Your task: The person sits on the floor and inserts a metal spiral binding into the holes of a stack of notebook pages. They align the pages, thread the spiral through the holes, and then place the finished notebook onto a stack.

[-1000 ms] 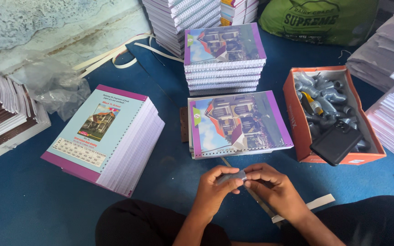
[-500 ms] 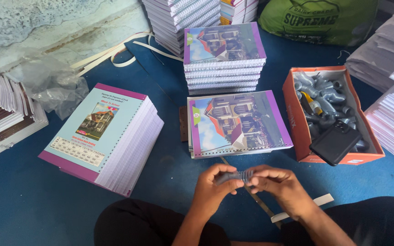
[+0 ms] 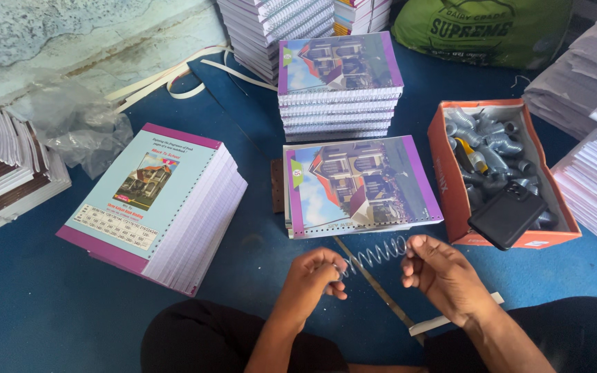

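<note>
A metal spiral binding coil (image 3: 374, 255) is stretched between my two hands above the blue floor. My left hand (image 3: 316, 278) pinches its left end, my right hand (image 3: 440, 273) pinches its right end. Just beyond the coil lies a punched notebook (image 3: 357, 183) with a house picture on its cover, its row of holes along the near edge. A thin metal rod (image 3: 379, 293) lies on the floor under my hands.
A stack of bound notebooks (image 3: 340, 86) stands behind. A tall pile of unbound pages (image 3: 157, 204) sits at left. An orange box (image 3: 450, 173) of coils with a black phone (image 3: 507, 215) is at right. Paper stacks line both sides; a green sack (image 3: 485, 27) lies at back.
My hands have moved apart, and the coil, bunched short between them before, is now pulled out long.
</note>
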